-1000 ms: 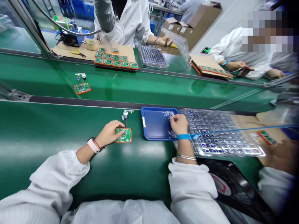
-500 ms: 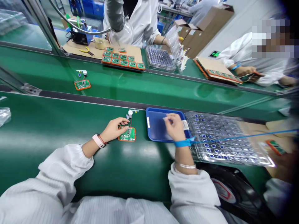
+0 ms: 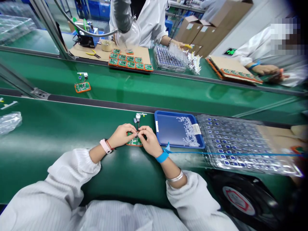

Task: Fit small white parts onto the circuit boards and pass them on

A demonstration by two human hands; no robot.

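Note:
A green circuit board [image 3: 134,141] with an orange rim lies flat on the green bench, partly covered by my fingers. Wires run from its far edge to a white plastic part [image 3: 138,118] with a small dark-faced piece beside it. My left hand [image 3: 124,135] is closed in a pinch over the board's upper middle. Fingertip to fingertip with it, my right hand [image 3: 151,141] pinches at the same spot from the right. Whatever sits between the fingertips is too small to name. The blue tray [image 3: 169,130] by my right hand holds many tiny white pieces [image 3: 189,131].
Clear plastic trays of small dark-faced parts [image 3: 235,144] stand right of the blue tray. A black fan [image 3: 238,199] is at the lower right. A blue wrist cord [image 3: 228,154] stretches rightward. Another board [image 3: 82,87] lies on the middle strip. Two co-workers sit opposite.
My right hand has moved left from above the blue tray to the board, uncovering the tiny white pieces. My left fingers have closed into a pinch over the board.

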